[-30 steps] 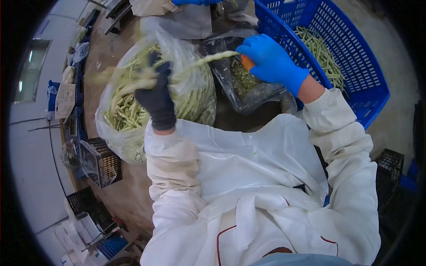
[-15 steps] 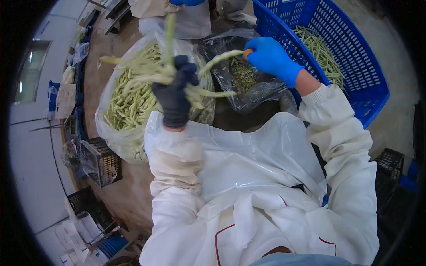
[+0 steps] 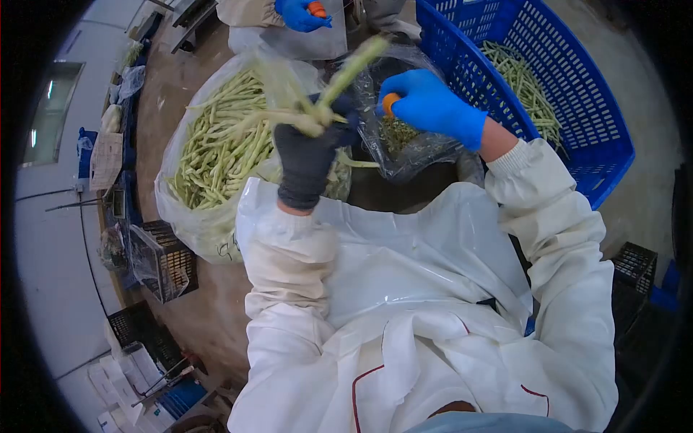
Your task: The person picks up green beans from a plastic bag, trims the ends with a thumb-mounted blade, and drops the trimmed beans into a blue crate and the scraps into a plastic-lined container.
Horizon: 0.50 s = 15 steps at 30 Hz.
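Note:
My left hand, in a black glove, is closed round a small bunch of long pale green beans, blurred by motion and pointing several ways. My right hand, in a blue glove, grips a small tool with an orange handle; its working end cannot be made out. Left of my hands, a clear plastic bag is full of loose green beans. Beneath my right hand lies a dark plastic bag holding small green trimmings.
A blue slatted crate with green beans inside stands at the right. Opposite me, a co-worker's blue-gloved hand holds an orange object. A black crate stands at the left.
My left hand has moved right and turned with the beans. My right hand has shifted slightly left and no longer meets a bean. The co-worker's hand has come further into view.

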### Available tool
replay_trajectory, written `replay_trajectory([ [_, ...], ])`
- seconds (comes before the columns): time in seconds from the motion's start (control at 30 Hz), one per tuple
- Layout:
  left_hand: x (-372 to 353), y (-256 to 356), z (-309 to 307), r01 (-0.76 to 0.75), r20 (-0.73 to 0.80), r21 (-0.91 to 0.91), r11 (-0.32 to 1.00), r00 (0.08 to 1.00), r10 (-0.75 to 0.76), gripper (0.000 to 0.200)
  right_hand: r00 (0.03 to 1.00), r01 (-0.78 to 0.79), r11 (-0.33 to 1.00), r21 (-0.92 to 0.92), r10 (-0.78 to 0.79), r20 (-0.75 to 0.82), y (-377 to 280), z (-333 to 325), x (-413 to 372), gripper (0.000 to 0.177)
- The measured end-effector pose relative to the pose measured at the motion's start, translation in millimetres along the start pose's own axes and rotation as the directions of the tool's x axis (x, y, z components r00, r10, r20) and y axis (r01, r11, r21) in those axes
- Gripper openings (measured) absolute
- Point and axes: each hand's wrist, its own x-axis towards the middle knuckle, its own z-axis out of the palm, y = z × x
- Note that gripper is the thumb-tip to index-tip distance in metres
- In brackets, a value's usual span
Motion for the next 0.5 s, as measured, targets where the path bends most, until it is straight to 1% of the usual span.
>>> replay_trajectory([
  [0.03, 0.4, 8.8, -6.3, -0.019, -0.012, -0.148, 0.989, 1.0, 0.017, 0.036, 0.999, -0.044, 0.988, -0.148, 0.039, -0.035, 15.7, 1.0, 5.1, 0.022],
  [0.1, -0.4, 30.0, -27.3, -0.075, -0.105, -0.359, 0.93, 0.994, 0.04, 0.034, 0.987, -0.144, 0.894, -0.424, 0.1, -0.124, 64.6, 5.7, 15.5, 0.022],
  [0.13, -2.7, 33.0, -42.2, -0.134, -0.104, -0.514, 0.847, 0.99, 0.094, 0.032, 0.979, -0.201, 0.851, -0.485, 0.154, -0.135, 76.4, 3.7, 13.6, 0.023],
  [0.17, -3.5, 35.1, -57.5, -0.184, -0.112, -0.651, 0.736, 0.983, 0.147, 0.031, 0.967, -0.253, 0.802, -0.542, 0.204, -0.15, 87.1, 2.4, 12.2, 0.024],
  [0.2, -2.2, 36.9, -69.5, -0.241, -0.115, -0.691, 0.682, 0.968, 0.225, 0.025, 0.953, -0.301, 0.745, -0.595, 0.251, -0.167, 91.5, 1.5, 13.2, 0.026],
  [0.23, -2.8, 37.4, -79.1, -0.224, -0.098, -0.759, 0.611, 0.967, 0.234, 0.026, 0.95, -0.31, 0.718, -0.623, 0.262, -0.172, 95.5, 1.2, 16.6, 0.029],
  [0.3, -4.7, 37.2, -87.5, -0.2, -0.07, -0.818, 0.54, 0.965, 0.252, 0.027, 0.941, -0.328, 0.655, -0.681, 0.287, -0.178, 92.7, -1.1, 19.0, 0.036],
  [0.4, -2.4, 27.9, -78.7, -0.169, -0.019, -0.749, 0.641, 0.972, 0.234, 0.03, 0.97, -0.2, 0.742, -0.64, 0.059, -0.235, 65.2, -0.4, 15.5, 0.051],
  [0.43, -2.5, 25.6, -66.0, -0.152, 0.0, -0.737, 0.659, 0.974, 0.225, 0.033, 0.982, -0.008, 0.881, -0.473, -0.082, -0.17, 62.7, 4.5, 20.5, 0.059],
  [0.47, -2.6, 21.1, -56.9, -0.112, 0.01, -0.719, 0.685, 0.985, 0.171, 0.033, 0.963, 0.191, 0.944, -0.27, -0.233, -0.134, 59.9, 9.5, 25.6, 0.068],
  [0.5, -2.7, 16.5, -48.3, -0.073, 0.016, -0.701, 0.709, 0.993, 0.117, 0.033, 0.946, 0.267, 0.946, -0.182, -0.294, -0.137, 46.1, 16.0, 23.4, 0.063],
])
